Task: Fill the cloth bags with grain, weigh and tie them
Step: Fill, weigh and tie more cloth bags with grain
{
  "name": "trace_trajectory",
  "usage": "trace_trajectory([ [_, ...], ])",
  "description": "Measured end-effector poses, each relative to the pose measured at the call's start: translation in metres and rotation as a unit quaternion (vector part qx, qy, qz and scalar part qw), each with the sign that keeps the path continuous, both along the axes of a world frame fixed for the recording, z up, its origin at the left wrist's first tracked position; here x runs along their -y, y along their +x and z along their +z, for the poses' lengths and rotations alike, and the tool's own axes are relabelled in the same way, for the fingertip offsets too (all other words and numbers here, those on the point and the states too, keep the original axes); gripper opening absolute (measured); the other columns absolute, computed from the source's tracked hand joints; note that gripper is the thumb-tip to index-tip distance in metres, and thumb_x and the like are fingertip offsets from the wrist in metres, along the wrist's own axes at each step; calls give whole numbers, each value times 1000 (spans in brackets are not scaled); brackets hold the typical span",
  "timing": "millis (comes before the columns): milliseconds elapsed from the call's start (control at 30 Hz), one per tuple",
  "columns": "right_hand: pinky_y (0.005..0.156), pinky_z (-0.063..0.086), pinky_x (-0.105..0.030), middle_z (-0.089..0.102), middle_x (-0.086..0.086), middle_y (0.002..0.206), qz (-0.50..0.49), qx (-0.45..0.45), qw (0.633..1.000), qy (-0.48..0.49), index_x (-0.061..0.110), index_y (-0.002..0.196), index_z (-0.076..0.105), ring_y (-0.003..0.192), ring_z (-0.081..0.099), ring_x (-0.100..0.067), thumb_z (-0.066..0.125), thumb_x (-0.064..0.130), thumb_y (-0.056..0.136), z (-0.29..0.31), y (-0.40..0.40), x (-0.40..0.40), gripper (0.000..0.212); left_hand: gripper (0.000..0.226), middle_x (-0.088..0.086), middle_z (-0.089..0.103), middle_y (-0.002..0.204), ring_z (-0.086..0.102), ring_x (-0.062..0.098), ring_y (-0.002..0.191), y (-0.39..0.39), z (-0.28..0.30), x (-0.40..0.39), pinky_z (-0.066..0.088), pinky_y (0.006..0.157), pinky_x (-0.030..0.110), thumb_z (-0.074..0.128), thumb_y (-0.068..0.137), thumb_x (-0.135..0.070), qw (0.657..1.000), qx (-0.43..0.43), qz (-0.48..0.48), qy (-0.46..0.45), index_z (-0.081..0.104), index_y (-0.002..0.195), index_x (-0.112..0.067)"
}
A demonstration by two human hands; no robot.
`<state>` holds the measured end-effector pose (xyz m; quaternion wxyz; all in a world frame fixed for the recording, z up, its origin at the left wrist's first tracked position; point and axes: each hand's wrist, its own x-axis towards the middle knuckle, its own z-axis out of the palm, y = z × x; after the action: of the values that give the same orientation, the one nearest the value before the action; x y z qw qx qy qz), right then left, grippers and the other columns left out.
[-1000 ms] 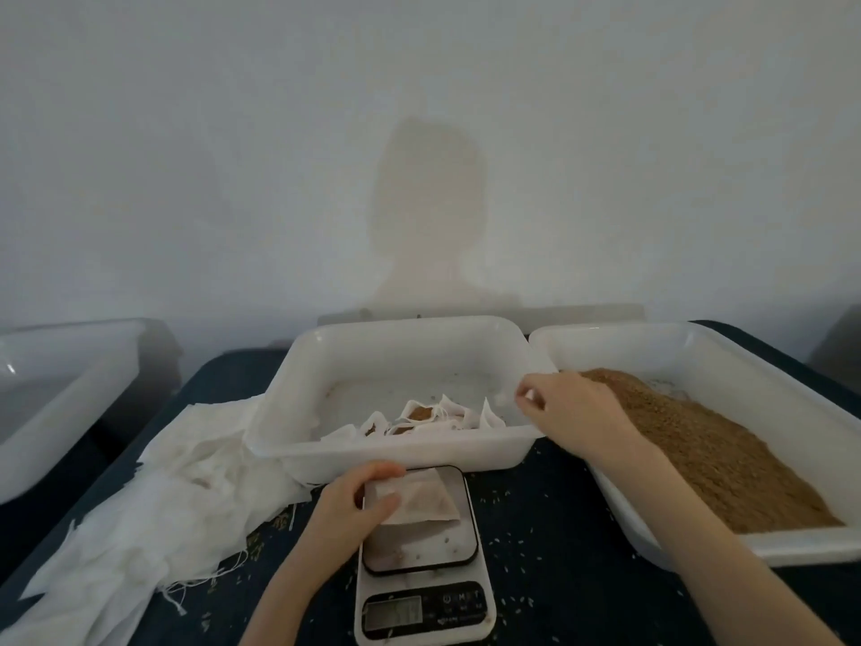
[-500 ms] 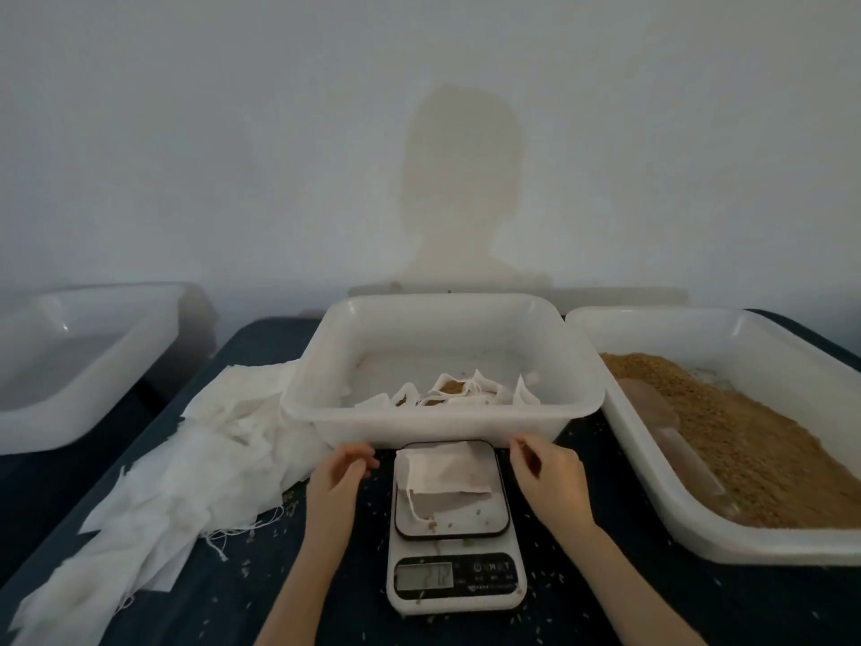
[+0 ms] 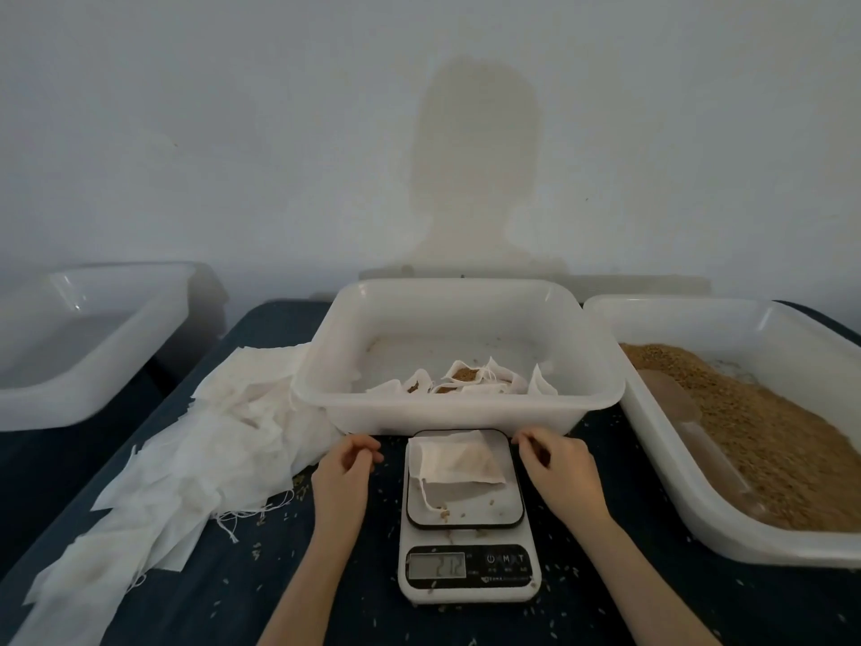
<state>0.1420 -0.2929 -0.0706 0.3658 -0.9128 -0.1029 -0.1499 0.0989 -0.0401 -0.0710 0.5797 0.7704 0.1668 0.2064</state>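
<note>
A filled white cloth bag [image 3: 459, 460] lies on the platform of a small digital scale [image 3: 467, 571], its drawstring trailing to the lower left. My left hand [image 3: 344, 468] hovers just left of the scale with loosely curled fingers and holds nothing. My right hand [image 3: 554, 463] sits just right of the scale, also loosely curled and empty. Neither hand touches the bag. Several filled bags [image 3: 461, 382] lie in the middle white tub [image 3: 459, 410]. Brown grain [image 3: 764, 431] fills the right tub [image 3: 727, 533], with a translucent scoop [image 3: 694, 426] lying in it.
A heap of empty white cloth bags [image 3: 186, 459] spreads over the dark table to the left. An empty white tub [image 3: 79, 347] stands at far left. Loose grains are scattered around the scale. A pale wall rises behind the tubs.
My left hand let go of the bag on the scale and drew back to its left. My right hand came back from the grain tub to the scale's right side.
</note>
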Motion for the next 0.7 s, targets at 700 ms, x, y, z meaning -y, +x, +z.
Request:
trace_trajectory([
  [700,60,53,-26,62,13,65,-5,-17,999,27,28,85,68,59,60,-4,62,20,91,-3,3,4,12,24,-3,66,73,61,13,74,0,4,3,42,67,20,52,89,-3,1000,-14,0,18,64,78,-20],
])
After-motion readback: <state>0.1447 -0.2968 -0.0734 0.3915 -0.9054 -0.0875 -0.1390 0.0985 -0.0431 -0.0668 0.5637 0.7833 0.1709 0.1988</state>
